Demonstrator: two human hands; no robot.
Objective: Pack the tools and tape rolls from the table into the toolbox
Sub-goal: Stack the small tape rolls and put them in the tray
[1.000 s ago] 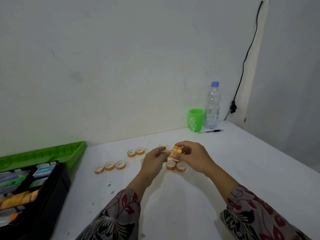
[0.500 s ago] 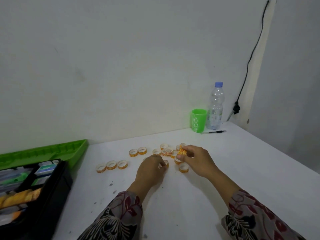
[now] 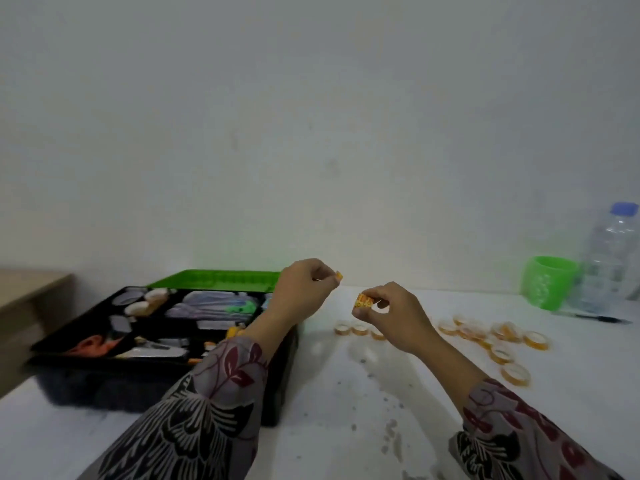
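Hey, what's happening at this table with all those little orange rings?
A person is packing small orange tape rolls into an open black toolbox with a green lid. The right hand pinches a short stack of rolls, and the left hand pinches what looks like one more roll, both raised above the white table beside the toolbox. Many rolls lie scattered on the table, not yet packed.

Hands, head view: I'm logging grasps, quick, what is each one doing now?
Left hand: pinches a small orange tape roll.
Right hand: holds a stack of orange tape rolls.
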